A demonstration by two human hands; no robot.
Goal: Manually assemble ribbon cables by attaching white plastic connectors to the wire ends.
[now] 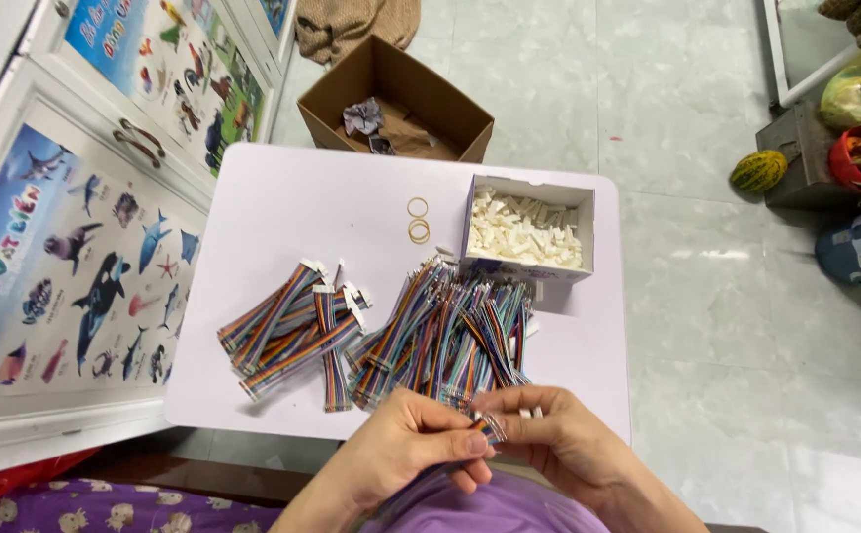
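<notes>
Two hands meet at the near edge of the bench (253, 188), a small pale lilac top with rounded corners. The left hand (406, 449) has its fingers closed around one end of a short rainbow ribbon cable (488, 426), pinching it between thumb and forefinger; the right hand (564, 439) brings its fingers narrow against the same cable tip, thumb and forefinger pressed at the end where the wires finish. What, if anything, sits between the right fingertips is too small to tell.

Done well, this grip wants the flat cable kept untwisted and its end held square and steady, with pressure from the fingertips only, so the thin wires do not splay or kink.

Just beyond the hands lies a big loose heap of cables (445, 336), flexible, striped in many colours. Toward the left edge sits a smaller pile of cables with white plastic ends (292, 331). Near the far right corner stands a white cardboard box (529, 229) full of small hard white connector housings (524, 237). Beside it lie thin tan rubber bands (418, 219). A brown carton (396, 99) stands on the tiled floor past the far edge.
</notes>
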